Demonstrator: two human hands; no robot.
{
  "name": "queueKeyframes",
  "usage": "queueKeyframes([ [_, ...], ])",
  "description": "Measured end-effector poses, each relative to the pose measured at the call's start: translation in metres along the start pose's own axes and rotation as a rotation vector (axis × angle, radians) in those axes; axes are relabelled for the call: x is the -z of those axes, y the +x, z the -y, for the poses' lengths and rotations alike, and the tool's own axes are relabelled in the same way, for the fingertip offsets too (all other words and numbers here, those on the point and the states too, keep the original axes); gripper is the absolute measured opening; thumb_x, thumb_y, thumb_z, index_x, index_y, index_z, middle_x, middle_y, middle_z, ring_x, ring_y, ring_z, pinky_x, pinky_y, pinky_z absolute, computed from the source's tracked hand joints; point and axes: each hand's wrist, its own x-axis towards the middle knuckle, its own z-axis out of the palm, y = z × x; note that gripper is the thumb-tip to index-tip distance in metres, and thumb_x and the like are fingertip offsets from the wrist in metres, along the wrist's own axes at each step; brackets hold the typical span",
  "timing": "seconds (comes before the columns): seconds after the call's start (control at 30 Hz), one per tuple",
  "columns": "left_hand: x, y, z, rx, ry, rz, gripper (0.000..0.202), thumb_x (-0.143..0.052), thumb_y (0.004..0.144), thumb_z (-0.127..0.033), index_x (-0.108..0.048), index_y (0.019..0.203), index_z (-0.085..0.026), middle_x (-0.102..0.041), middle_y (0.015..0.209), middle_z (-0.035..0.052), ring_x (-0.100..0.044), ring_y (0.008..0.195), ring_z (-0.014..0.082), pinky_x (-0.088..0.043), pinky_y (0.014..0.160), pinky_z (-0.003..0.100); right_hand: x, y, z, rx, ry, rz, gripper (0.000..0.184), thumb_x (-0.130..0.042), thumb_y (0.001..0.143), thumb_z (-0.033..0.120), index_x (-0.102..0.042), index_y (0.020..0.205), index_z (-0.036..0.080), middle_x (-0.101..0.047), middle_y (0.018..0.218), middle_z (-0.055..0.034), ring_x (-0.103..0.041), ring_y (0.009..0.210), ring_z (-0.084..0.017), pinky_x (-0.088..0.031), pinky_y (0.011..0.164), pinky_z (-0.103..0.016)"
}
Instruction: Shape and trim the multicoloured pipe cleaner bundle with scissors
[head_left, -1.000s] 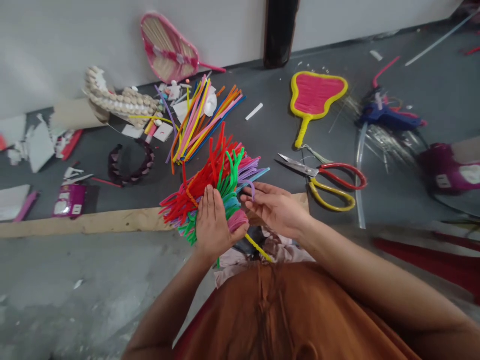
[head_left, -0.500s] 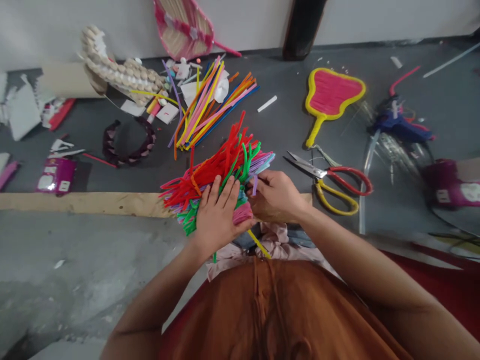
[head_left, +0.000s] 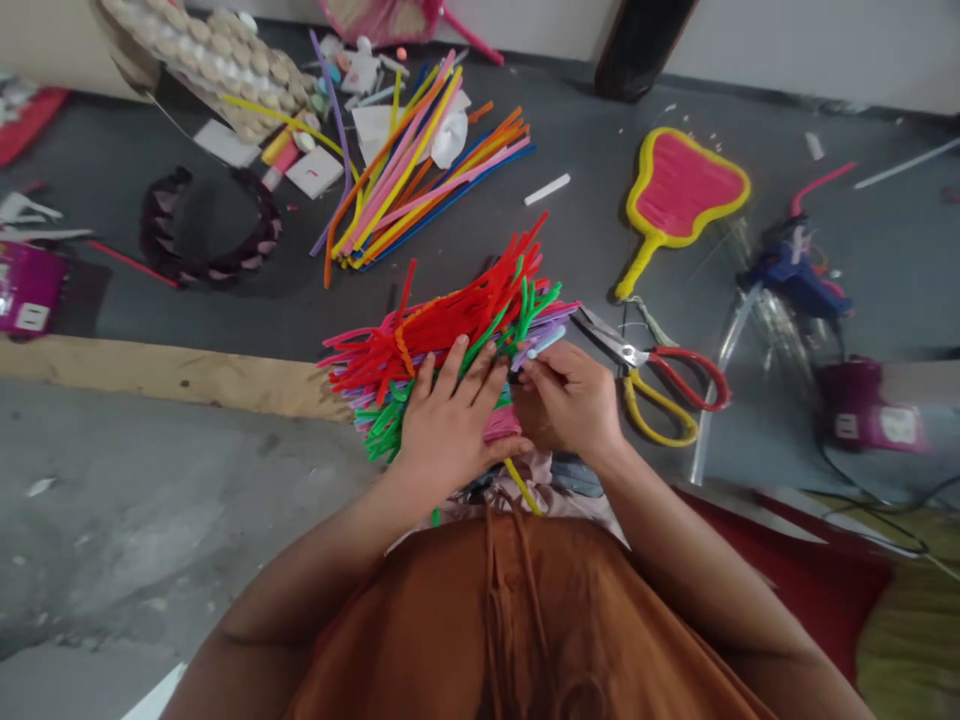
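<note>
A thick bundle of pipe cleaners (head_left: 472, 310), mostly red, green, pink and lilac, lies at the table's near edge; a twisted orange one is tied around its red part. My left hand (head_left: 454, 420) rests flat across the bundle with fingers spread. At the bundle's right end, my right hand (head_left: 577, 395) pinches a lilac pipe cleaner (head_left: 523, 360) between thumb and fingertips. The remaining fingers are curled and partly hidden. Just right of that hand are scissors (head_left: 634, 355) with one red and one yellow handle. A yellow pipe cleaner (head_left: 523, 485) sticks out below the bundle.
Behind the bundle lies a loose pile of coloured pipe cleaners (head_left: 405, 190). A dark braided headband (head_left: 214, 268) is at left. Toward the right are a pink fan with yellow edging (head_left: 686, 185), a blue glue gun (head_left: 799, 265) and a purple box (head_left: 862, 405). A wooden strip (head_left: 150, 370) edges the table.
The view has shifted, moving the table's left side outward. My right hand still pinches at the bundle's right end, where the lilac strand's tip now sits closer to the fingertips.
</note>
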Motion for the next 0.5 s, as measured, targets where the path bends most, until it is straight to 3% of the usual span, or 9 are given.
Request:
queueKeyframes([
  [0.13,0.001,0.0,-0.003,0.011,-0.017,0.017,0.086,-0.052,0.084,-0.073,-0.048,0.146,-0.013,-0.051,0.15,0.0174,-0.027,0.148,0.0414,-0.021,0.119,0.06,-0.006,0.001,-0.002,0.311,-0.304,0.022,0.029,-0.046,0.097,0.021,-0.075,0.103,0.021,-0.074,0.103,-0.0091,-0.07,0.091,-0.02,-0.057,0.081,-0.031],
  [0.3,-0.003,-0.002,0.003,-0.012,-0.055,-0.009,0.087,-0.052,0.086,-0.071,-0.049,0.145,-0.007,-0.057,0.14,0.0225,-0.045,0.138,0.0404,-0.027,0.118,0.06,-0.006,0.005,-0.002,0.428,-0.522,0.176,0.042,-0.038,0.097,0.013,-0.067,0.126,0.02,-0.071,0.113,-0.0111,-0.067,0.1,-0.024,-0.055,0.089,-0.037],
  [0.4,-0.002,-0.011,0.015,-0.077,-0.086,-0.163,0.063,-0.055,0.09,-0.059,-0.063,0.129,-0.009,-0.067,0.127,0.0189,-0.058,0.126,0.0349,-0.042,0.112,0.053,-0.003,0.006,-0.001,0.506,-0.633,0.277,0.041,-0.042,0.096,0.016,-0.063,0.131,0.017,-0.069,0.115,-0.0144,-0.063,0.102,-0.027,-0.056,0.087,-0.039],
  [0.5,0.016,-0.032,0.019,-0.212,-0.018,-0.362,0.028,-0.061,0.091,-0.036,-0.072,0.105,-0.016,-0.075,0.109,0.0108,-0.067,0.112,0.0289,-0.051,0.106,0.046,-0.002,0.006,0.004,0.59,-0.775,0.365,0.044,-0.048,0.093,0.02,-0.059,0.134,0.011,-0.066,0.115,-0.0179,-0.061,0.102,-0.029,-0.056,0.08,-0.039],
])
